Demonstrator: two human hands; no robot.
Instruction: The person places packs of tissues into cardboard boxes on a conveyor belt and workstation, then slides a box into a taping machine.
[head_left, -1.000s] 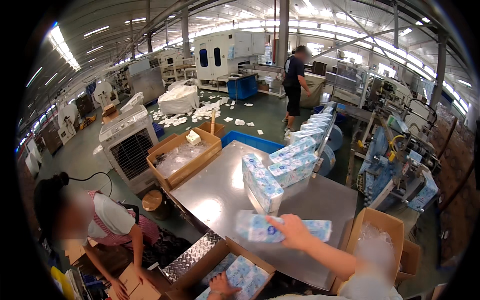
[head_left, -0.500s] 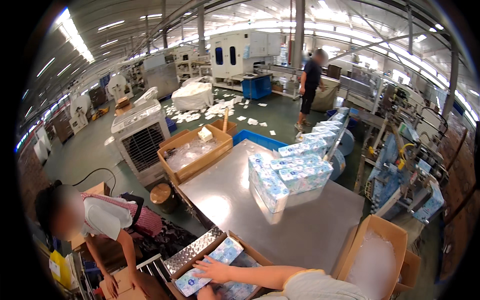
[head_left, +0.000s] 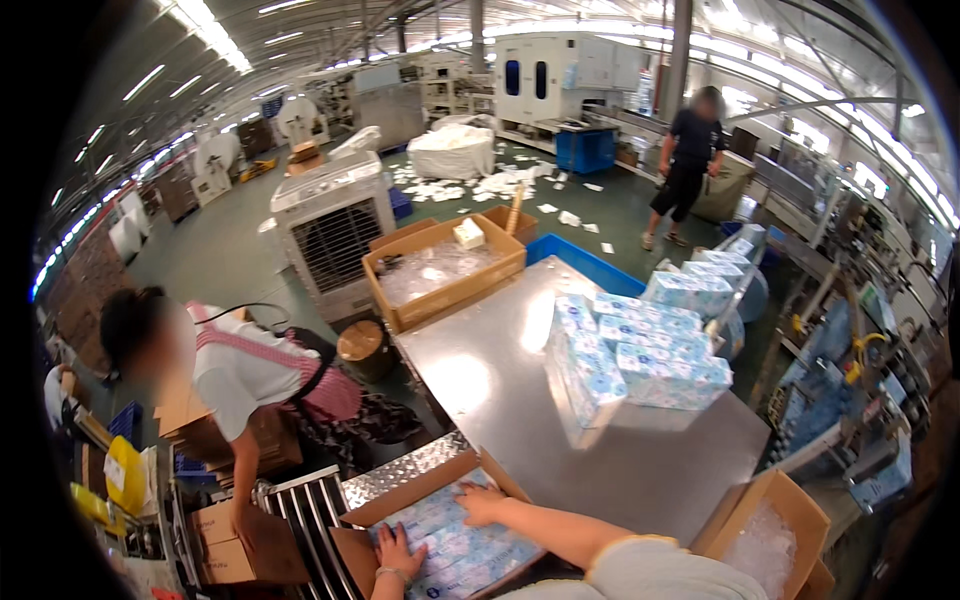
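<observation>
An open cardboard box [head_left: 352, 518] in front of me is lined with several blue-and-white printed tissue packs [head_left: 455, 555], lying flat in a row. My left hand [head_left: 400, 552], fingers spread, rests on the packs at the box's left side. Toward the far right side of the box, my right hand [head_left: 482, 503] lies with its fingers stretched out on the packs. Neither hand grips anything.
More packs [head_left: 640, 350] stand on the steel table [head_left: 500, 400], fed from a conveyor line. Cardboard boxes of clear plastic [head_left: 440, 275] flank the table. At left, a co-worker [head_left: 255, 370] bends over a closed carton [head_left: 245, 540] beside metal rollers [head_left: 310, 515]. Another person [head_left: 690, 155] stands behind.
The pack that lay across the box under my right hand now lies in among the others. My left hand has come up onto the packs. More packs stand on the table, and my view has shifted.
</observation>
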